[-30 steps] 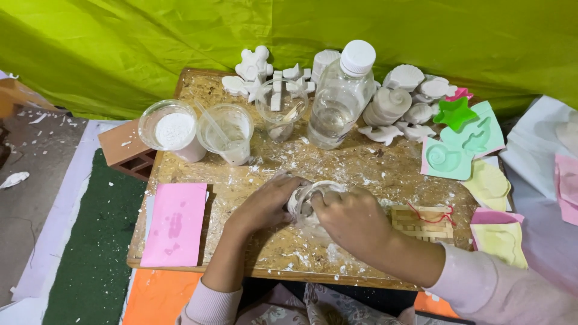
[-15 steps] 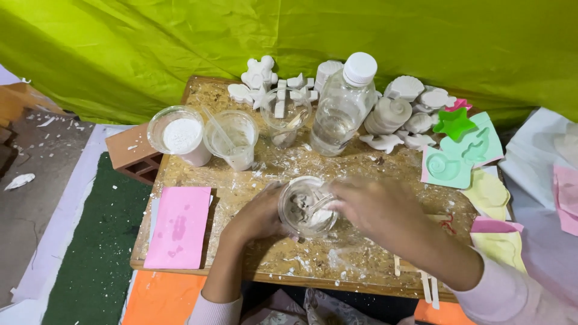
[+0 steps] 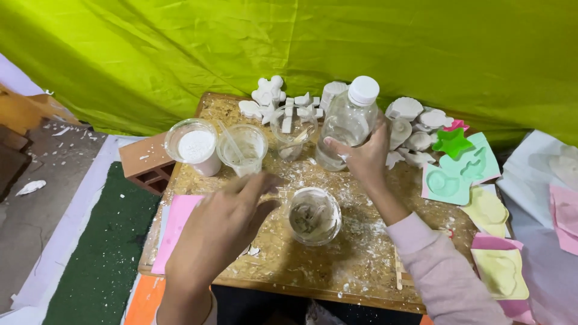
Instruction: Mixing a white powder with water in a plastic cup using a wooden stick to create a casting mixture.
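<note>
Right hand (image 3: 361, 157) has left the cup (image 3: 312, 215) and now wraps the bottle (image 3: 347, 123) at 1 o'clock of it, fingers curled round the lower body. Left hand (image 3: 224, 222) has also let go, loose and half spread, hovering just at 9 o'clock of the cup, holding nothing. Cup now stands free mid-board (image 3: 355, 265). Left hand blurred, its fingertips hard to make out; it hides part of the pink sheet (image 3: 174, 225). Cup clear plastic, grey-white paste inside, smeared walls. Bottle clear, white cap, upright. Powder tub (image 3: 194, 146) at 10 o'clock.
</note>
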